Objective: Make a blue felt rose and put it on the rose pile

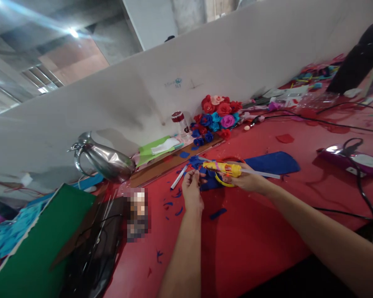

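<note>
A yellow hot glue gun (pixel 228 169) is gripped in my right hand (pixel 247 180), its nozzle pointing left. A translucent glue stick (pixel 262 173) juts from its back end. My left hand (pixel 192 186) is closed in a pinch just below the nozzle, at a small dark blue flower (pixel 194 161) that looks like paper or foam. The fingers partly hide where they hold it. Under the glue gun lies a yellow loop (pixel 225 182), with a red loop (pixel 233 159) behind it. A blue sheet (pixel 273 161) extends to the right. Left of my left hand lies a white marker (pixel 178 178).
Blue scraps (pixel 178 211) litter the red table (pixel 245 244). Finished flowers (pixel 219 111) cluster by the wall, beside a glass jar (pixel 180 122). A metal jug (pixel 102 159) and a green board (pixel 46 244) stand left. A purple device (pixel 351 159) and black cables (pixel 323 119) lie right.
</note>
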Motion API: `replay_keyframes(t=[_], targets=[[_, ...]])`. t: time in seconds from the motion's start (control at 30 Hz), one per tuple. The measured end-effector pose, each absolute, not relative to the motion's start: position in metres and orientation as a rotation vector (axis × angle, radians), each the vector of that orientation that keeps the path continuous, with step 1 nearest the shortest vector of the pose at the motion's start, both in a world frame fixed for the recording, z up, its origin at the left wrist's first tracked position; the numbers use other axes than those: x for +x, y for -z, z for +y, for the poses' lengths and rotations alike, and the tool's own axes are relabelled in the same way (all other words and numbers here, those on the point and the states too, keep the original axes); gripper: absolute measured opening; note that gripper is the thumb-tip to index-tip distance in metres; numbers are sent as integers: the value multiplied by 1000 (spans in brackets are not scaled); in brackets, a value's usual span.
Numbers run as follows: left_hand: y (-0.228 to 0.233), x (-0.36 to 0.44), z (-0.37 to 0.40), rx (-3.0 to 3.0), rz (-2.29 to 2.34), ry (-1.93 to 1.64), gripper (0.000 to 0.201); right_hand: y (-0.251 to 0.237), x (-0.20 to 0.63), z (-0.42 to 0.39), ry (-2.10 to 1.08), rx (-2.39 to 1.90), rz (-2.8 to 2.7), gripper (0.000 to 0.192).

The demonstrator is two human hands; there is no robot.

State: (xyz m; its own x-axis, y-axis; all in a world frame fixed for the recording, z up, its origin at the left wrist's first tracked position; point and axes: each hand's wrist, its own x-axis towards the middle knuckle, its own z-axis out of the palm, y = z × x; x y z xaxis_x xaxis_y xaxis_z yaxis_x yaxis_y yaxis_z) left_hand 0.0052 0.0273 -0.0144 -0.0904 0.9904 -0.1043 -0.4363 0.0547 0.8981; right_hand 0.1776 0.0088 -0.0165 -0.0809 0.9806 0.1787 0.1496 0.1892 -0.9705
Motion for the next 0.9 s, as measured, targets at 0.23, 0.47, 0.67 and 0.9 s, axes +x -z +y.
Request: replay_keyframes(t=[0.23, 0.47, 0.67, 0.9], targets=[[14, 5, 26, 795, 987, -1394, 30, 17, 179, 9, -945, -1201, -1554, 35], [14, 5, 26, 811, 993, -1384, 30, 17, 178, 9, -988, -1186, -1527, 37], [15, 5, 25, 817, 998, -1380, 30, 16, 181, 9, -947, -1224, -1622, 39], [14, 5, 25, 810, 1003, -1388, 29, 14, 179, 7, -1004, -1217, -1582, 39]])
